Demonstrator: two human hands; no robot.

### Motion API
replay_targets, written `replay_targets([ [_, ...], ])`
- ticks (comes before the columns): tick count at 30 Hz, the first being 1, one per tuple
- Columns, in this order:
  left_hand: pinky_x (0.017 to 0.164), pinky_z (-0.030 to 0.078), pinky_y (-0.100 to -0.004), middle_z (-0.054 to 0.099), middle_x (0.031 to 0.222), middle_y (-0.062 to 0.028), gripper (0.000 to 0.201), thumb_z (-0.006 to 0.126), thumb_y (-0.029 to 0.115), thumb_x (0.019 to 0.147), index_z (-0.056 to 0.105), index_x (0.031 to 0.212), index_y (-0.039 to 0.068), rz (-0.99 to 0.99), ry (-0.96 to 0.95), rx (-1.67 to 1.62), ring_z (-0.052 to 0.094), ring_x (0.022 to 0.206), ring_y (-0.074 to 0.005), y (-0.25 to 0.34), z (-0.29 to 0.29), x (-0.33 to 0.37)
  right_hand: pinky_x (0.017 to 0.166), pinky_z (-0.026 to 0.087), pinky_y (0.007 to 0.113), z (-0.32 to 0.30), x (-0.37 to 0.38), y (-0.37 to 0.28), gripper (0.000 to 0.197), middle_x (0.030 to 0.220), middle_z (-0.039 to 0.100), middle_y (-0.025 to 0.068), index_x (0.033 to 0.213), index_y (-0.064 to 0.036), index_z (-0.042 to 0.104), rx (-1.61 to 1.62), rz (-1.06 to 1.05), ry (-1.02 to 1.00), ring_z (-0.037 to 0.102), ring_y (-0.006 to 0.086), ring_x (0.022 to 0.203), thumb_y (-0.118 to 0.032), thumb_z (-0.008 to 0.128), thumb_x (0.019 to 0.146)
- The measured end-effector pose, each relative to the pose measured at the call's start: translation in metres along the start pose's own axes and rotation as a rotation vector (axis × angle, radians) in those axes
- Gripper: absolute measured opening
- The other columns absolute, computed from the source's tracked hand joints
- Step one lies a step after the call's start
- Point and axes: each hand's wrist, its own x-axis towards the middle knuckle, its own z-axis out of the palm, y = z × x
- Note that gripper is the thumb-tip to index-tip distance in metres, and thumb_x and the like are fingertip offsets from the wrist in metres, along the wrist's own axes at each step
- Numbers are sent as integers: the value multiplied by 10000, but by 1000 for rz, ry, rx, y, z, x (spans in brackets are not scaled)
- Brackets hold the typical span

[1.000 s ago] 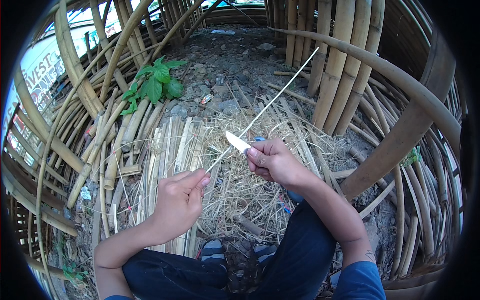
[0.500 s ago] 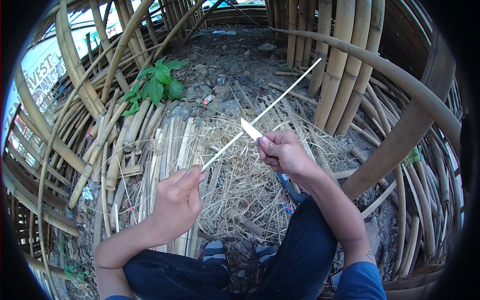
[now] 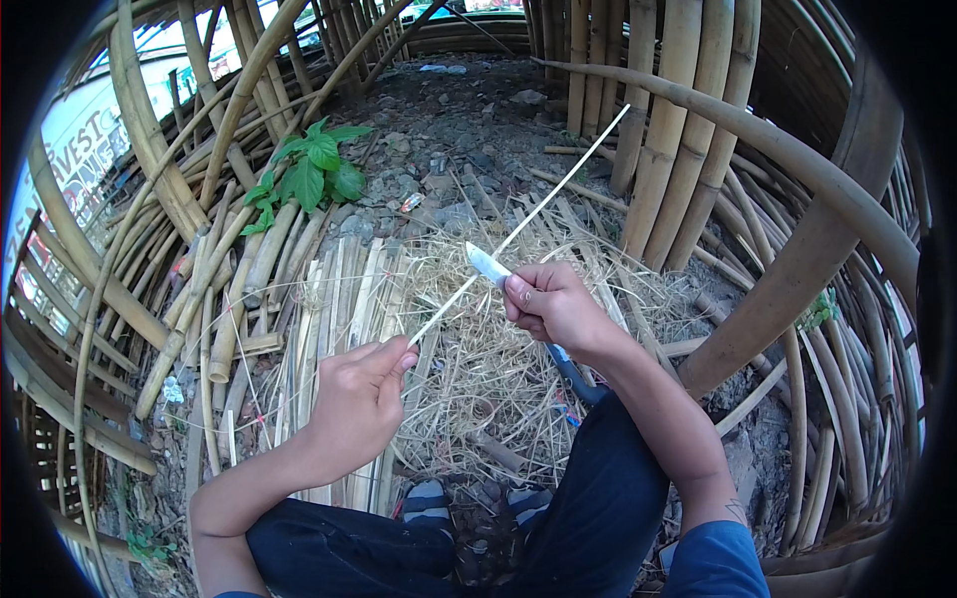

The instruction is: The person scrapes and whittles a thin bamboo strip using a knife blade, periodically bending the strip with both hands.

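Observation:
A thin, pale bamboo strip (image 3: 566, 179) slants up to the right in front of me. My left hand (image 3: 357, 401) pinches its lower end between thumb and fingers. My right hand (image 3: 554, 307) is closed around a knife, whose handle runs back below the fist toward my right thigh. The knife blade (image 3: 485, 264) points up and left, crossing over the strip around its middle. Where the blade crosses, it hides a short piece of the strip. The far end of the strip is free in the air.
Bamboo shavings (image 3: 478, 374) cover the ground between my feet and the strip. Split bamboo slats (image 3: 349, 294) lie at left, near a leafy green plant (image 3: 317, 169). Upright bamboo poles (image 3: 678, 140) and a thick slanting pole (image 3: 783, 289) stand at right.
My right hand has shifted slightly left, with the knife blade turning flatter and brighter over the strip. The strip's far end has moved a little left and up.

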Motion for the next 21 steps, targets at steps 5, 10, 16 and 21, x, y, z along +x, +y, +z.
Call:
replay_targets([
  [5, 470, 399, -288, 538, 594, -116, 90, 545, -10, 869, 623, 881, -55, -10, 8, -25, 514, 490, -152, 2, -2, 0, 400, 199, 214, -15, 0, -3, 332, 508, 393, -28, 691, -31, 547, 92, 58, -56, 292, 43, 420, -205, 479, 965],
  [10, 469, 393, -283, 538, 590, -106, 100, 547, 8, 879, 631, 893, -43, -25, 12, -44, 507, 487, -143, 1, -3, 1, 393, 192, 221, -17, 1, -6, 320, 481, 395, -24, 676, -16, 562, 92, 74, -45, 280, 44, 400, -176, 505, 947],
  [16, 472, 371, -257, 524, 570, -58, 131, 556, 48, 896, 659, 929, -27, -176, -63, -124, 470, 502, -86, 4, -10, 3, 402, 215, 227, -22, 5, 4, 311, 488, 419, -15, 663, -2, 575, -43, 20, 31, 310, 49, 407, -153, 522, 930],
  [21, 481, 345, -226, 498, 564, -5, 153, 558, 67, 908, 668, 928, -37, -290, -108, -201, 437, 523, -48, -4, -19, -5, 393, 222, 230, -20, 1, 1, 306, 486, 413, -12, 689, -16, 556, -54, 5, 117, 307, 52, 397, -177, 501, 944],
])
